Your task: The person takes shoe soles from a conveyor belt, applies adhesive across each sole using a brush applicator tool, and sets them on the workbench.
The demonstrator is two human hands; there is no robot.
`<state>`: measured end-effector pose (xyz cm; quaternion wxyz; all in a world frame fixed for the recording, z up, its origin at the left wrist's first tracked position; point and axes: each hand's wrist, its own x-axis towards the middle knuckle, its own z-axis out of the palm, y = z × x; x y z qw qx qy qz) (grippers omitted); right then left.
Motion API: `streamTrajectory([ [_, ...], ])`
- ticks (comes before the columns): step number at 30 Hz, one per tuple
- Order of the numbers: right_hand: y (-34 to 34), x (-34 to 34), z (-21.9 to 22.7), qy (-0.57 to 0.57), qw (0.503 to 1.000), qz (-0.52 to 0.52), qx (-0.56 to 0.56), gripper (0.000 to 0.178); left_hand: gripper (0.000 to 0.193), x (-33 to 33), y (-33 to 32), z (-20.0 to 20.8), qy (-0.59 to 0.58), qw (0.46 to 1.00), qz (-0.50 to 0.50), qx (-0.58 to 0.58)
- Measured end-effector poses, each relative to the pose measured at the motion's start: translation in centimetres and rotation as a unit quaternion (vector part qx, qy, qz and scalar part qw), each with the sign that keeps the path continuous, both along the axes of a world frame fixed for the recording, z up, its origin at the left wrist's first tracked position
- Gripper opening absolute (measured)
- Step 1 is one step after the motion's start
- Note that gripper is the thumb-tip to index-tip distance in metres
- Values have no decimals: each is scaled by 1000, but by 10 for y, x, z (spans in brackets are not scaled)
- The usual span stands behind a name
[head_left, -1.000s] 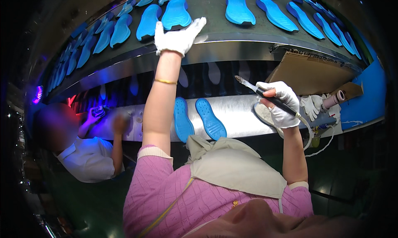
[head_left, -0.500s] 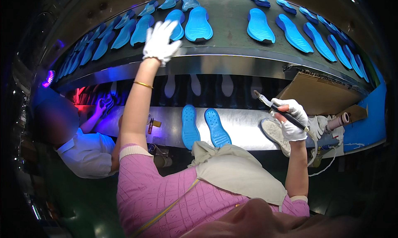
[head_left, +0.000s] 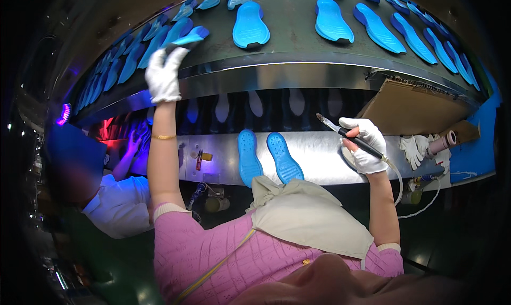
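My gloved left hand (head_left: 164, 77) reaches over the front edge of the belt at the far left. It grips one end of a blue shoe sole (head_left: 187, 37), tilted up off the belt. My gloved right hand (head_left: 368, 145) is closed around a black-handled brush (head_left: 367, 147), its bristles pointing up and left; a pale hose runs from the handle's rear. Below them on the metal bench lie two blue dotted soles, a left one (head_left: 249, 159) and a right one (head_left: 286, 159). A pale sole-shaped piece (head_left: 348, 157) is mostly hidden behind my right hand.
Rows of blue soles (head_left: 330, 20) lie along the dark green belt (head_left: 290, 31). A cardboard sheet (head_left: 410, 109), white gloves (head_left: 414, 149) and a pinkish tube (head_left: 442, 143) are at right. A red-handled tool (head_left: 199, 160) lies on the bench. A co-worker (head_left: 120, 198) sits at left.
My left hand has moved left and toward me, and a blue sole has come up off the belt in it. My right hand with the brush has shifted slightly left and up.
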<state>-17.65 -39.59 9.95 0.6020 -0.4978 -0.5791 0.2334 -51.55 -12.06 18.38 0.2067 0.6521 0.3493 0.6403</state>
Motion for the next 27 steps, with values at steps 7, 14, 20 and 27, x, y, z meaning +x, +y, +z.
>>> streamTrajectory([
  [7,8,6,-24,29,999,5,-18,21,55,-9,-56,45,-252,804,-537,31],
  [14,7,-8,-35,124,992,9,-30,20,75,104,-120,-89,-303,582,-576,-487],
  [20,-6,-18,-23,155,985,28,-74,18,98,122,-163,-139,-387,509,-566,-520],
  [27,19,-20,-22,103,993,-34,41,19,77,167,-195,-130,-387,578,-527,-488],
])
